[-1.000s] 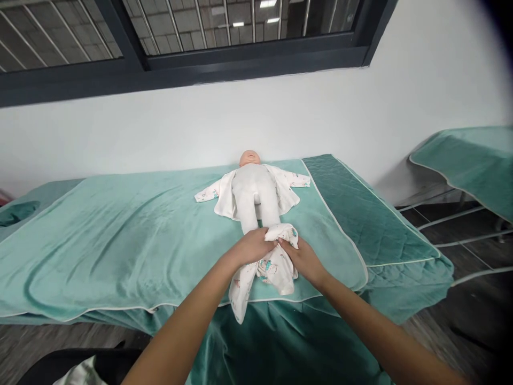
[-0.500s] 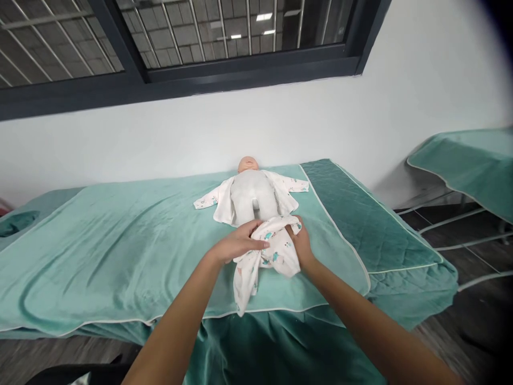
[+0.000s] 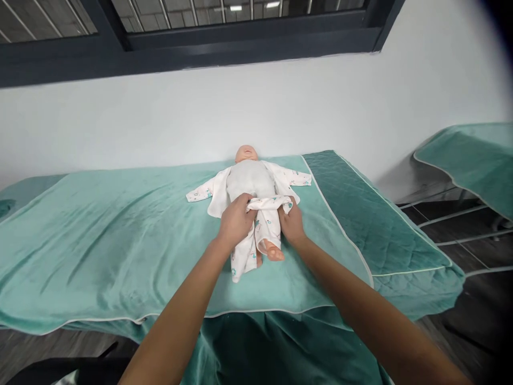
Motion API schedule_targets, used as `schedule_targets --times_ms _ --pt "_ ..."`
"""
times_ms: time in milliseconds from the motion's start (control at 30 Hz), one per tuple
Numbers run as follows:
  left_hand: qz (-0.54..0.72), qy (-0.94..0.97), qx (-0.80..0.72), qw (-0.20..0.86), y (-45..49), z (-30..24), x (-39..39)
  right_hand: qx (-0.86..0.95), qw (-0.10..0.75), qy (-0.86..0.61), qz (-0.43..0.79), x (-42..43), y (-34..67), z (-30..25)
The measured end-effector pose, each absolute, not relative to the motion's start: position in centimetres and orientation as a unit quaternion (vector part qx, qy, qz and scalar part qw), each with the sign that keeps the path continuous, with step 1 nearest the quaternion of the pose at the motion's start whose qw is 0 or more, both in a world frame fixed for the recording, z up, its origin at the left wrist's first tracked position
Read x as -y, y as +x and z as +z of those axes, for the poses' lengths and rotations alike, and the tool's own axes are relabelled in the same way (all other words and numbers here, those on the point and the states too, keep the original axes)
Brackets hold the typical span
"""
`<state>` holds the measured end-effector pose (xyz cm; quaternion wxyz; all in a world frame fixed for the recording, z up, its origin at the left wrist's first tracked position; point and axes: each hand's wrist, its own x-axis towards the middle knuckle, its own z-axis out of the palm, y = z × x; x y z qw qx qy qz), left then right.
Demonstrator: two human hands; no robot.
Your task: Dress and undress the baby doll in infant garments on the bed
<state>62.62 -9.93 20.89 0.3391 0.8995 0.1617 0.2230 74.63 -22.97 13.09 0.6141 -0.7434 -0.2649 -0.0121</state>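
A baby doll (image 3: 249, 179) with a pale cloth body lies on its back on the bed, head toward the wall. An open white printed jacket (image 3: 218, 192) is on its arms, the front parted. My left hand (image 3: 236, 220) grips the waistband of small white printed trousers (image 3: 267, 220) on one side. On the other side my right hand (image 3: 292, 220) is closed on the same waistband. The band stretches between them across the doll's upper legs. One bare foot (image 3: 274, 251) sticks out of a trouser leg; the other foot shows partly beside the second leg.
Light green sheeting (image 3: 132, 240) with wrinkles covers the bed. A darker quilted mattress (image 3: 372, 214) shows at the right. Behind stands a white wall (image 3: 192, 117) under a dark window frame (image 3: 248, 40). A second green-covered bed (image 3: 473, 155) with metal rails is at far right.
The bunched trousers have been pulled up over the doll's legs, and a foot now shows through. Both hands have moved up toward the doll's body. The view has tilted down slightly.
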Motion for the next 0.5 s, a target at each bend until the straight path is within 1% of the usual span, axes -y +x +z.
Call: schedule_targets --times_ms 67,167,233,300,400,467,500 --pt "0.222 0.867 -0.166 0.415 62.8 20.9 9.1 0.247 0.611 -0.752 0.001 22.9 74.7 13.3" --pt "0.171 0.788 -0.157 0.57 62.1 20.2 7.6 0.239 0.618 -0.749 0.0 22.9 74.6 13.2" --pt "0.141 0.72 -0.139 0.665 60.9 19.1 6.5 0.275 0.619 -0.735 -0.026 23.1 74.3 13.0" --pt "0.14 0.648 -0.114 0.74 59.8 17.6 5.7 0.328 0.602 -0.726 -0.059 23.3 73.8 13.2" --pt "0.159 0.572 -0.077 0.801 58.7 15.5 5.1 0.416 0.543 -0.726 -0.075 23.3 73.4 14.9" --pt "0.174 0.541 -0.082 0.819 58.6 14.7 5.1 0.509 0.474 -0.718 -0.015 23.0 73.4 17.2" --pt "0.184 0.528 -0.096 0.824 58.7 14.5 5.1 0.563 0.429 -0.705 0.038 22.7 73.5 18.5"
